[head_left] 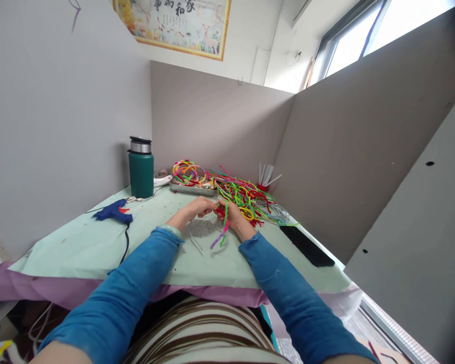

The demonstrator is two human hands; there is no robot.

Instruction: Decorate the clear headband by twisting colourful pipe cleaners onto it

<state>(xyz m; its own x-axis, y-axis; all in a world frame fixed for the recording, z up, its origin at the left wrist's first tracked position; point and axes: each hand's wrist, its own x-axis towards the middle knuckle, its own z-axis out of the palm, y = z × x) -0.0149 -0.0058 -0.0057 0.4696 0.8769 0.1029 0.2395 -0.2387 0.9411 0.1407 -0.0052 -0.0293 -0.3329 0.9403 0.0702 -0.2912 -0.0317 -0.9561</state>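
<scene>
Both hands meet over the middle of the covered table. My right hand (233, 213) is closed round a twisted piece of fuzzy wire (225, 225) in green, pink and purple, whose ends hang down towards the table. My left hand (199, 208) touches the red part of this piece from the left, its fingers pinched together. Just behind the hands lies a loose heap of colourful fuzzy wires (242, 194), mostly red and green. Thin pale wires (196, 242) rest on the cloth below my left hand.
A green bottle (141, 174) stands at the back left, with a blue glue gun (116, 212) and its cord nearer. A metal tray (193, 190) holds coiled wires. White sticks (265, 175) stand behind the heap. A black flat object (307, 246) lies right. Grey partitions (220, 116) enclose the table.
</scene>
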